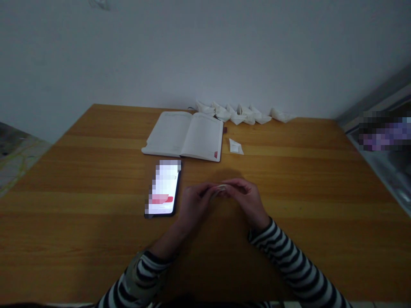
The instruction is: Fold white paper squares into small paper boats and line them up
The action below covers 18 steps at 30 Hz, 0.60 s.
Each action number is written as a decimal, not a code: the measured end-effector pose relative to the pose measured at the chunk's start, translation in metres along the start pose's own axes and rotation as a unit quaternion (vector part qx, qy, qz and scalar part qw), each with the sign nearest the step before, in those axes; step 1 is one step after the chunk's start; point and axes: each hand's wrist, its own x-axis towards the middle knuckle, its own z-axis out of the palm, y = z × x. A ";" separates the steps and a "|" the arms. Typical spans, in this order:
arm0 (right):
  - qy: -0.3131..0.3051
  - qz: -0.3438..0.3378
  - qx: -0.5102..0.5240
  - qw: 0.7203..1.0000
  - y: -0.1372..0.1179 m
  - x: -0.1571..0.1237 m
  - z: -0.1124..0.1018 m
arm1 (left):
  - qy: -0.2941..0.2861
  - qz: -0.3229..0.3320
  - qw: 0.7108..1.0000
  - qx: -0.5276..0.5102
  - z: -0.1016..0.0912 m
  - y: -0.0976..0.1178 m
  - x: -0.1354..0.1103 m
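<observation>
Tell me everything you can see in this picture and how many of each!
wooden table: 1, honey brown, under everything
wall: 1, pale grey, behind the table
paper boats: about six, white, along the far table edge
open notebook: 1, white with red tab, far middle of the table
folded paper scrap: 1, white, right of the notebook
smartphone: 1, black, screen lit and blurred, left of the hands
blurred object: 1, dark and purple, right edge
small folded paper: 1, white, between the hands
left hand: 1, pinching the paper
right hand: 1, pinching the paper
striped sleeves: 2, black and white, on both forearms
</observation>
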 end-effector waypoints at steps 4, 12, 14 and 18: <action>-0.002 -0.008 -0.009 1.000 -0.001 -0.002 -0.001 | 0.071 0.087 0.993 0.026 0.004 -0.009 -0.004; 0.008 -0.008 0.039 0.999 0.004 -0.005 0.001 | 0.081 0.198 0.976 0.052 0.009 -0.015 -0.009; 0.009 -0.004 0.040 0.999 0.005 -0.005 0.003 | 0.078 0.202 0.975 0.048 0.011 -0.014 -0.010; 0.039 -0.009 0.048 0.998 0.008 -0.005 0.007 | 0.066 0.202 0.976 0.039 0.014 -0.014 -0.012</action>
